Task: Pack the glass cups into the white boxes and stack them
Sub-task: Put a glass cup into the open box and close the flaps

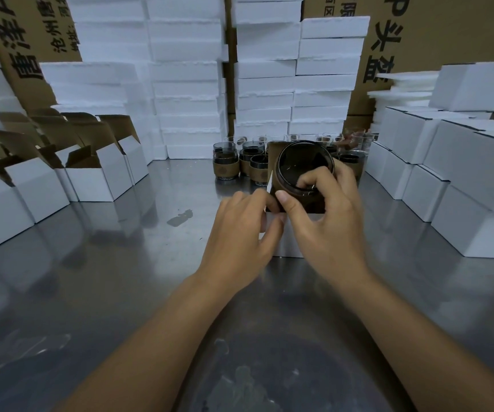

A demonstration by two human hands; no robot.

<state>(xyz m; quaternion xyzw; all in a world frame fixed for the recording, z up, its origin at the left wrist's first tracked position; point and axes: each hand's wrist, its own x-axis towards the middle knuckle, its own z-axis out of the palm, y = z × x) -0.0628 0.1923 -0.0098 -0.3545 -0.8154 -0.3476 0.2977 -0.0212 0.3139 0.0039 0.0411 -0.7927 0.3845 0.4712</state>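
Table: a bare metal worktop (115, 263) carries everything in view; it reflects the boxes around it.
Left hand: the left hand (239, 233) is at the near-left corner of the open box, fingers curled narrow and pinching that box's side flap.
Right hand: the right hand (326, 221) grips the glass cup; the thumb lies across the cup's near side over its brown band, and the fingertips (305, 182) hook over the rim into the mouth.
Glass cup: the glass cup (299, 171) is tilted with its mouth toward the camera, sitting partly down in the box opening, enclosed by the right hand's fingers.
Open box: the white box (288, 242) stands on the worktop directly below the hands, its top open, mostly hidden by them.
Waiting cups: a cluster of glass cups with brown bands (239, 165) stands just beyond the hands.
Left side: empty open boxes (97, 173) in rows, flaps raised.
Right side: closed white boxes (462, 179) stacked in tiers.
Rear: foam blocks (186, 81) piled high, brown printed cartons (436, 34) behind them.
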